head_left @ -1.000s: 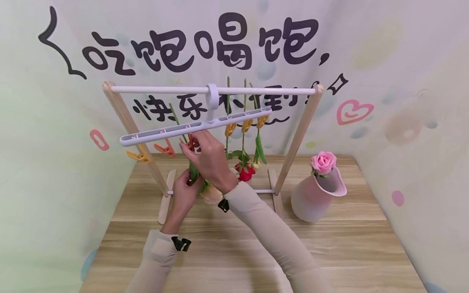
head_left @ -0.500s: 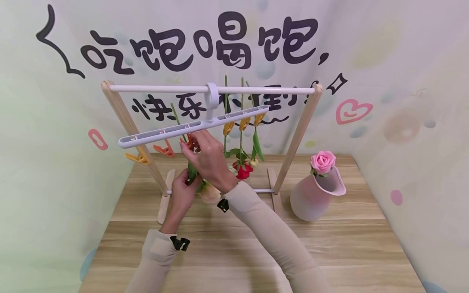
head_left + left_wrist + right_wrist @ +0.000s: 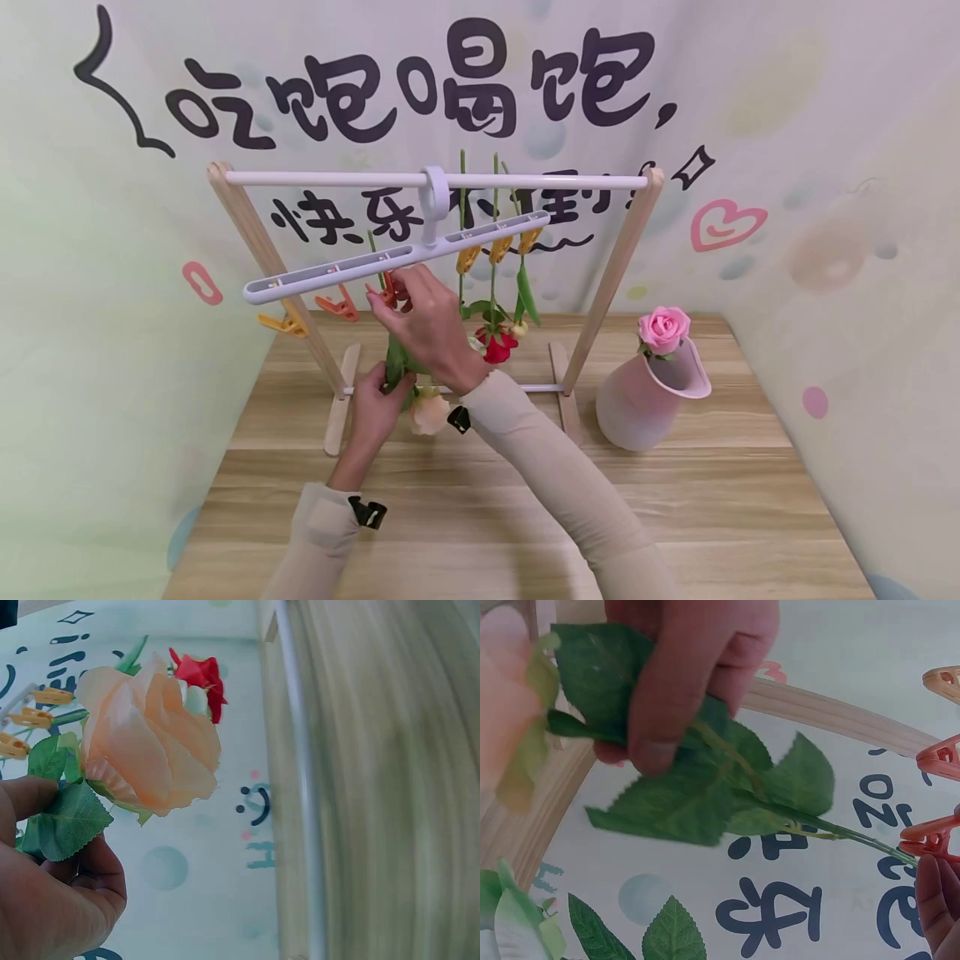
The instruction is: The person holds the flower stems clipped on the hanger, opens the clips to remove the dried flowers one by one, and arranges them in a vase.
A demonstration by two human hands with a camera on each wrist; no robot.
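Left hand (image 3: 373,408) pinching one peach rose (image 3: 150,742), right hand (image 3: 435,327) pinching one red-orange clip (image 3: 930,847), three stems (image 3: 492,285) clipped.

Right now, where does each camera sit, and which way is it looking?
Head: worn on the head, facing forward and down at the hanger; left hand, right hand and both sleeves show.
Left wrist: on that wrist, facing the peach rose and printed backdrop, picture turned sideways; the left hand shows.
Right wrist: on that wrist, facing the stem and an orange clip; the left hand and the right hand's fingertips show.
Shared: both wrist views show the peach rose, cut off in the right one.
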